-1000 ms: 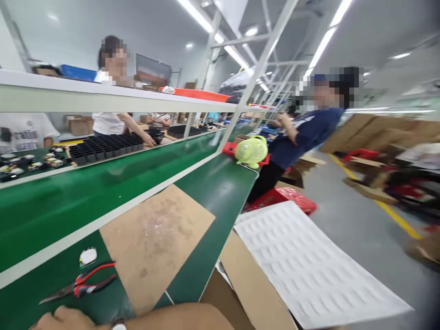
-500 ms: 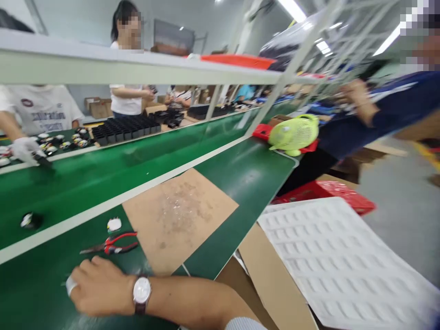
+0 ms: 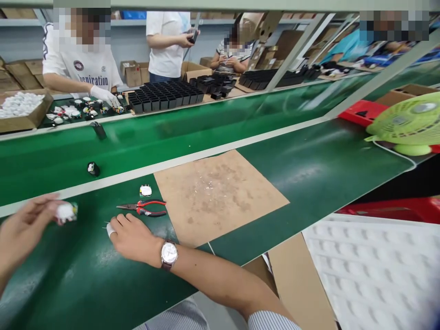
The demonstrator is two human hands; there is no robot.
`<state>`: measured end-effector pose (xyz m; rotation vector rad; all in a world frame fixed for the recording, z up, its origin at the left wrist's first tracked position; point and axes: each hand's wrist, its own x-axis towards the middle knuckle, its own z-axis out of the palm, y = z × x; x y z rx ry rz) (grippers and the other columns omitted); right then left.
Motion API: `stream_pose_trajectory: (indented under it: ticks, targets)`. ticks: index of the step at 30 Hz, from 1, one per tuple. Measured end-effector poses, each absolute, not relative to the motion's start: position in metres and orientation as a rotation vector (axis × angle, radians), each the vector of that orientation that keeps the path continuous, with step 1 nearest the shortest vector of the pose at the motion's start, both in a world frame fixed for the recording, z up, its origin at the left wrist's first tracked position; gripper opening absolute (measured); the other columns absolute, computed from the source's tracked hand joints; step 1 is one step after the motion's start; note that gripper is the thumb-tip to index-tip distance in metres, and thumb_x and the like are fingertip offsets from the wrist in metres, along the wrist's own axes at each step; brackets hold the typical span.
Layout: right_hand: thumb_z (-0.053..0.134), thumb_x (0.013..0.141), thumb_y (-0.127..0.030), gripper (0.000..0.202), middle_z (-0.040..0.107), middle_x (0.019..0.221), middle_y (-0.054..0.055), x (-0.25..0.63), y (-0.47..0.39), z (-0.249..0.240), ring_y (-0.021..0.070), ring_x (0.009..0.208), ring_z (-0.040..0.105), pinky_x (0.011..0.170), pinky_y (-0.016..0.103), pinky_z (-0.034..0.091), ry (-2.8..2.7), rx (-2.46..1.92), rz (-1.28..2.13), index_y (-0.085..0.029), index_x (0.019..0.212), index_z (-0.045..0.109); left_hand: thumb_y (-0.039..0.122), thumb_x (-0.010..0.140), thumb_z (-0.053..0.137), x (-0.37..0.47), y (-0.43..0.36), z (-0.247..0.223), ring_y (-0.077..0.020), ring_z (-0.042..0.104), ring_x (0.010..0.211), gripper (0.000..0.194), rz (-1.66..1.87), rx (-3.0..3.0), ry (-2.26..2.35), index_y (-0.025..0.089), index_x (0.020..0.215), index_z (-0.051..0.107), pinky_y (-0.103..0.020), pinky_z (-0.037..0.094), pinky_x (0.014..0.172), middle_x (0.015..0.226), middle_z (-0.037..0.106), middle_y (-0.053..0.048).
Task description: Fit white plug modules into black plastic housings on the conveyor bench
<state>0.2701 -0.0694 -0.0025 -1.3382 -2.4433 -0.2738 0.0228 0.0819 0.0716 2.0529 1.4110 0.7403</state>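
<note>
My left hand (image 3: 29, 224) pinches a small white-topped circuit board (image 3: 66, 212) above the green bench at the left edge. My right hand (image 3: 132, 238), with a watch on its wrist and a white wrap on one finger, rests on the bench, its fingers curled. Thin wire ends stick out by the wrapped finger; what they belong to is hidden. Just beyond that hand lie red-handled long-nose pliers (image 3: 142, 207), and past them another white-topped board (image 3: 145, 190). A stained brown cardboard sheet (image 3: 250, 192) lies to their right.
A green conveyor (image 3: 151, 142) carries a black housing (image 3: 99, 130) and a black part with white inside (image 3: 92, 168). Across it, people sit or stand by black housings (image 3: 165, 96). At right are a yellow-green fan (image 3: 409, 119), a red bin (image 3: 357, 112) and a white moulded tray (image 3: 374, 266).
The view has swung left and down. My left hand has come into view with a board in it. The person in dark blue at the right is out of view.
</note>
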Motion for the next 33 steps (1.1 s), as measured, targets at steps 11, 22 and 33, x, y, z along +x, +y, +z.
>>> stream_pose_trajectory:
  ticks: [11,22,33]
  targets:
    - [0.062,0.096,-0.012,0.015,0.067,0.113,0.017,0.268,-0.072,-0.009,0.0294,0.101,0.057,0.084,0.042,0.049,-2.379,-1.366,-0.340,-0.008,0.108,0.070,0.046,0.100,0.067,0.020,0.006,0.048,-0.0253,0.075,0.108,0.025,0.681,2.296,1.012,0.024,0.108,0.076,-0.036,0.062,0.094,0.121,0.077,-0.009]
    - [0.050,0.089,-0.001,0.037,0.067,0.121,0.018,0.274,-0.068,-0.017,0.0311,0.106,0.060,0.087,0.043,0.052,-2.273,-1.171,-0.424,-0.012,0.121,0.067,0.046,0.095,0.064,-0.136,0.038,0.080,-0.0365,0.063,0.122,0.034,1.188,2.435,2.006,0.021,0.118,0.069,-0.056,0.048,0.109,0.126,0.069,-0.015]
    - [0.051,0.107,-0.026,0.023,0.069,0.111,0.016,0.261,-0.071,-0.005,0.0282,0.093,0.061,0.077,0.042,0.050,-2.268,-1.047,-0.267,-0.012,0.119,0.066,0.083,0.083,0.063,-0.220,0.037,0.035,-0.0415,0.058,0.133,0.076,0.771,2.230,2.234,0.017,0.120,0.065,-0.057,0.048,0.112,0.138,0.062,-0.022]
